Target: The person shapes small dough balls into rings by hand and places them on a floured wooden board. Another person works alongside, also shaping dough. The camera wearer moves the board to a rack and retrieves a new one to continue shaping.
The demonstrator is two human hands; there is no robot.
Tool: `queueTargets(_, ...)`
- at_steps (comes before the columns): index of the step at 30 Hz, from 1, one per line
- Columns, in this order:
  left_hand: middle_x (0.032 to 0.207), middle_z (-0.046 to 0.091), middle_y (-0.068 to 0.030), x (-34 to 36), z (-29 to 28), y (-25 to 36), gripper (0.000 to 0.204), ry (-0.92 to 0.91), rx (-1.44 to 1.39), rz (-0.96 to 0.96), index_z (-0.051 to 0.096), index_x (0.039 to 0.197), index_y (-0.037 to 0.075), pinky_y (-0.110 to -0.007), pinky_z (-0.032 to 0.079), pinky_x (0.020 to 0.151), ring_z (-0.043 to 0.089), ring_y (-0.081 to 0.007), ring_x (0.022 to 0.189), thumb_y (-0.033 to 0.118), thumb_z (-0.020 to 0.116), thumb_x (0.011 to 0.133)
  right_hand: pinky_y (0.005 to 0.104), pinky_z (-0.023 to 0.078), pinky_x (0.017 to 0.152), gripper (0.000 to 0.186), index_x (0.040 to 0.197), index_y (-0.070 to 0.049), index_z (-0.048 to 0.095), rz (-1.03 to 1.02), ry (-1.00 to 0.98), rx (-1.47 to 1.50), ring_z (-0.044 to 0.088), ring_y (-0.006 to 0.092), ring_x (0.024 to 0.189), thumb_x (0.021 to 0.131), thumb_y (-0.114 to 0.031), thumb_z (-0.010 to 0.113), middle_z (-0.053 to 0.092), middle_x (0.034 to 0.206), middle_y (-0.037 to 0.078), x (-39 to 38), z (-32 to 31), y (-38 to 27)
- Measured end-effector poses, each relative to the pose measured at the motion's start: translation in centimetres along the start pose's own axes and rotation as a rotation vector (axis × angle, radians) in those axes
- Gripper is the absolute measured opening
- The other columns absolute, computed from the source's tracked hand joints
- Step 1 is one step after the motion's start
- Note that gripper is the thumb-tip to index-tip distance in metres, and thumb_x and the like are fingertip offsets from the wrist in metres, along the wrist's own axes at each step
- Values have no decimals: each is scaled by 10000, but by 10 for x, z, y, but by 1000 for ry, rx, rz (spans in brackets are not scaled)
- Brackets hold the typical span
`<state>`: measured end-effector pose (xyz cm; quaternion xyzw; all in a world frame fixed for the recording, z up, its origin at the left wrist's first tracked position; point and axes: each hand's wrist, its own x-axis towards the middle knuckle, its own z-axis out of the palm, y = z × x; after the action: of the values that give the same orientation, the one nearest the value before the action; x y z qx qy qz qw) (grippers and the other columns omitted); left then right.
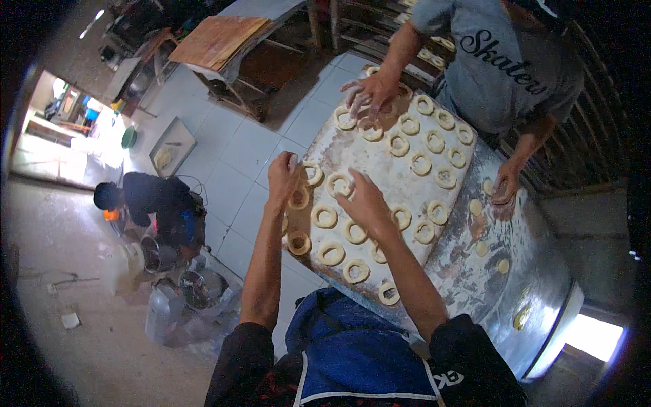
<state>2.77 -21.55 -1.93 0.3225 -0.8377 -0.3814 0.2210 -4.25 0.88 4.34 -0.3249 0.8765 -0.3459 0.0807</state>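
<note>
Rings of raw dough lie in loose rows on a flour-dusted board [369, 159]. My left hand [283, 178] is at the board's left edge with its fingers curled in; whatever they hold, if anything, is hidden. Just right of it lies one dough ring [311, 174]. Over the middle of the board, my right hand [366, 207] has thumb and fingers apart at the right side of another dough ring [338, 185]. Several more rings, such as this dough ring [331, 254], lie around and below my right hand.
Across the board a co-worker in a grey shirt [502, 68] has one hand [376, 91] over the far rings and the other hand [504, 183] by small dough discs [481, 249] on the floured metal table [522, 271]. Another person [163, 207] crouches at left near pots and jugs [163, 308].
</note>
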Motion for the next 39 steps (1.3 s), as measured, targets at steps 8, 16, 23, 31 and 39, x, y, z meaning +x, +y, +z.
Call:
queueTargets(8,914,668,-116,3,9,-18,239,-180,1,31,673,1038,-11,-316,520,710,635,-169,814,131,693,846,382,519,624,405,1204,-104,598,459,236,244,649,256,681,826,-202,707,662,833,107,-193,-96,119)
queueTargets(16,1219,550,-135,-44,42,34,452,41,73,352,534,1282,42,-373,489,884,513,-283,1152,10,606,837,376,490,729,205,1030,-50,653,680,817,-822,626,256,840,849,-142,680,670,859,127,-303,-216,331)
queueTargets(23,1071,597,-129,-217,151,206,372,-310,-242,515,572,1173,27,-384,428,927,547,-289,1055,4,628,806,442,501,795,393,981,-58,659,742,454,218,643,326,912,697,-291,797,689,970,151,-295,-256,322)
queueTargets(31,1127,643,-133,-363,230,297,290,-788,-298,249,598,1185,22,-356,494,867,619,-234,1017,96,610,904,416,523,667,406,903,-56,632,597,269,-45,658,269,741,604,-231,844,665,849,115,-295,-239,312)
queueTargets(39,1063,682,-115,-400,255,311,287,-769,-643,-35,611,1162,-58,-314,525,837,636,-169,968,139,610,953,331,534,689,606,1191,-64,409,431,587,743,637,188,823,719,-34,788,641,890,128,-341,-221,265)
